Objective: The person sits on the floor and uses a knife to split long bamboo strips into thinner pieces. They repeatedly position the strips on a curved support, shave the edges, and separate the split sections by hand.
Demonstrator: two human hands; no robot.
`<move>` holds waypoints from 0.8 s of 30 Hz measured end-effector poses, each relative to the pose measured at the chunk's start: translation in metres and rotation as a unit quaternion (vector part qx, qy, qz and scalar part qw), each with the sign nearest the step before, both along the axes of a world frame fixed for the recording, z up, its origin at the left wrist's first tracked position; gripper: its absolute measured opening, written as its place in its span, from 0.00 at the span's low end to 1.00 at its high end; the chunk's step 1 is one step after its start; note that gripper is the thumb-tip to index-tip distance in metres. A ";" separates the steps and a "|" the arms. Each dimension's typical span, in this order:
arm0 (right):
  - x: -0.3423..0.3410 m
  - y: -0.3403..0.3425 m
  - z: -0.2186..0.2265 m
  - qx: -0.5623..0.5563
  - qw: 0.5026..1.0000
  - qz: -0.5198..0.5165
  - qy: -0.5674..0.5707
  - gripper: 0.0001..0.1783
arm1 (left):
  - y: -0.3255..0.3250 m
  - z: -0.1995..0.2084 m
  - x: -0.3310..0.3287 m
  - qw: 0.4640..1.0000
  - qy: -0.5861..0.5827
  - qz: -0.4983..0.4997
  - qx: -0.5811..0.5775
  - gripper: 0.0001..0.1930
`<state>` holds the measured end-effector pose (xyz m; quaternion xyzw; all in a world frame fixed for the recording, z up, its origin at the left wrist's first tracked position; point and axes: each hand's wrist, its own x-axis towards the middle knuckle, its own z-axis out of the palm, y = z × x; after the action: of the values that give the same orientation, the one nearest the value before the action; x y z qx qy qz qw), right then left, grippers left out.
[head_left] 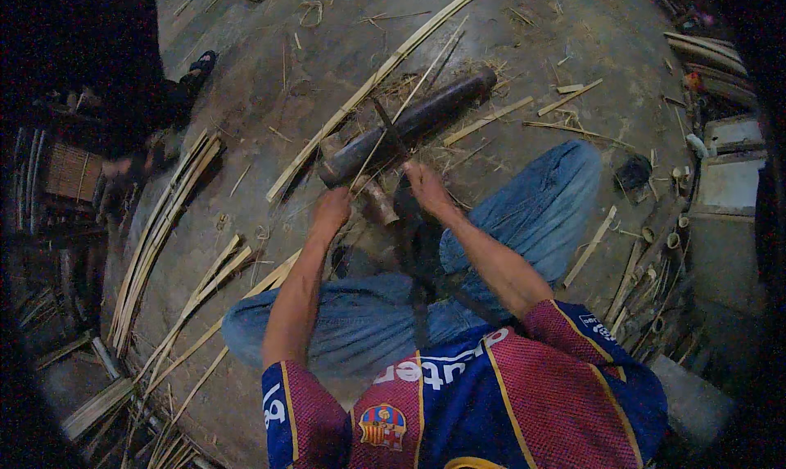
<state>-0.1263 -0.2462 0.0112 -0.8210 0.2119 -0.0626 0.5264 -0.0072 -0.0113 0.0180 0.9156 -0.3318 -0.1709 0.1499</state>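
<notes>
My left hand (332,205) is closed on the near end of a thin bamboo strip (433,66), which slants up and away to the right. My right hand (425,189) grips a knife, its narrow dark blade (388,124) pointing away and slightly left, crossing the strip. Both lie over a dark, smooth cylinder (450,97), like a log or thick pipe, resting at a slant on the floor in front of my crossed legs. A short, paler round piece of wood (378,204) is partly visible under its near side. The knife's handle is mostly hidden by my fingers.
A long split bamboo length (370,91) lies beyond the cylinder. Bundled strips (164,223) lie to the left, with more at lower left. Shavings and offcuts (490,120) scatter around. Bamboo tubes (673,241) are at right. Another person's foot (201,63) shows at upper left.
</notes>
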 end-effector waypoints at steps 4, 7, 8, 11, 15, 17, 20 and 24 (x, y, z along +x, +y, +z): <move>0.003 0.017 0.040 -0.023 0.997 -0.078 0.011 0.22 | 0.005 -0.013 0.003 0.999 0.039 0.036 0.009 0.12; 0.003 0.013 0.040 -0.064 0.996 -0.067 0.008 0.22 | 0.002 -0.013 0.007 0.998 0.054 0.037 0.021 0.12; 0.001 0.008 0.033 -0.096 0.995 -0.039 -0.002 0.22 | 0.002 -0.011 0.006 0.997 0.058 0.038 0.018 0.13; -0.003 -0.003 -0.006 -0.082 0.993 -0.046 -0.076 0.23 | -0.010 0.006 0.009 0.993 0.107 0.036 -0.019 0.14; -0.003 0.014 0.022 0.074 0.986 -0.133 0.066 0.25 | 0.009 0.014 0.020 0.943 0.325 0.049 0.048 0.17; 0.010 0.007 0.023 0.114 0.973 -0.201 -0.007 0.26 | 0.008 0.034 0.029 0.883 0.459 0.090 -0.021 0.18; 0.043 -0.028 0.013 -0.007 0.968 -0.252 -0.001 0.29 | -0.009 0.076 0.039 0.836 0.507 0.159 -0.135 0.16; 0.104 -0.054 0.003 -0.130 0.946 -0.295 0.037 0.32 | -0.021 0.081 0.059 0.723 0.520 0.245 -0.384 0.13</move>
<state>-0.0225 -0.3006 0.0137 -0.7847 0.4540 -0.2114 0.3652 0.0519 -0.0321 0.0995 0.5967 -0.0030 -0.4353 0.6741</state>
